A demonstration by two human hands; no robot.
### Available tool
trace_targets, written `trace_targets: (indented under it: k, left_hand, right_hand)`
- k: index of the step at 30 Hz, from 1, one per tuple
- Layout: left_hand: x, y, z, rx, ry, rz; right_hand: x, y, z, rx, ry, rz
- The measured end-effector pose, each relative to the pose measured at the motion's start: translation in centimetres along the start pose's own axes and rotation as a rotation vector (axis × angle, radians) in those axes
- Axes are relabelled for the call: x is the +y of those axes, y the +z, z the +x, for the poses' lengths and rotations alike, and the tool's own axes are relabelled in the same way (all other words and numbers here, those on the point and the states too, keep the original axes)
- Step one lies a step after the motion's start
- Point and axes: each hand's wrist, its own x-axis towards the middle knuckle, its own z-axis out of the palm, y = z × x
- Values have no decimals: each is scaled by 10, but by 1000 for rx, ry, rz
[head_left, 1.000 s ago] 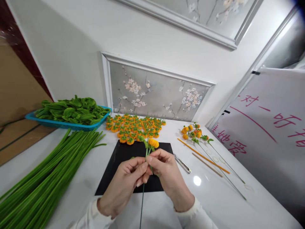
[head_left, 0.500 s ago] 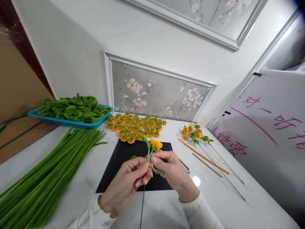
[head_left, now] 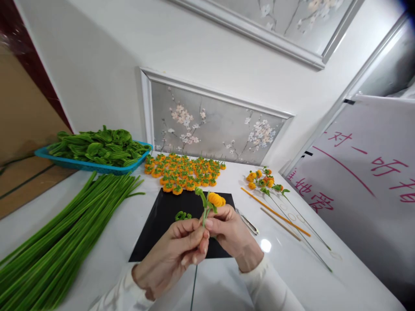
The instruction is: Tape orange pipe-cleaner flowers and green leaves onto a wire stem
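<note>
Over a black mat [head_left: 152,235], both hands meet at one stemmed flower. The orange fuzzy flower head [head_left: 216,199] stands upright with a curled green piece [head_left: 200,195] beside it. My left hand [head_left: 178,246] is closed, pinching the stem just below, and a thin dark wire stem [head_left: 194,285] runs down beneath it. My right hand [head_left: 230,231] is closed too, thumb and finger pinching the stem under the flower head; its other fingers are hidden. Behind the hands lies a small curled green piece [head_left: 182,215] on the mat. Metal tweezers [head_left: 248,222] rest right of my right hand.
Rows of orange flower heads [head_left: 184,172] stand behind the mat. At left are a blue tray [head_left: 94,166] of green leaves and a bundle of long green stems [head_left: 61,242]. Finished-looking flower sprigs [head_left: 261,178], an orange rod [head_left: 275,211] and a brown rod [head_left: 280,223] lie right.
The flower has tilted and shifted slightly right and down with both hands. The green tape roll seen by my right hand is now out of sight; the tweezers and small green piece show more.
</note>
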Motion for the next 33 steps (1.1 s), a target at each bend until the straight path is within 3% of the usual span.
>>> trace_targets:
  k: [9, 13, 21, 27, 33]
  left_hand:
    - [2, 1, 5, 228, 86, 172]
    - [0, 0, 5, 229, 129, 166]
    - [-1, 4, 1, 171, 155, 187]
    - [3, 5, 4, 204, 135, 379]
    - [1, 7, 8, 287, 159, 542]
  right_hand:
    - [-9, 11, -7, 58, -149, -217]
    - [-6, 9, -5, 73, -152, -200]
    - [-4, 3, -3, -10, -10, -58]
    - [-7, 5, -3, 54, -59, -72]
    - [-7, 10, -3, 250, -222, -254]
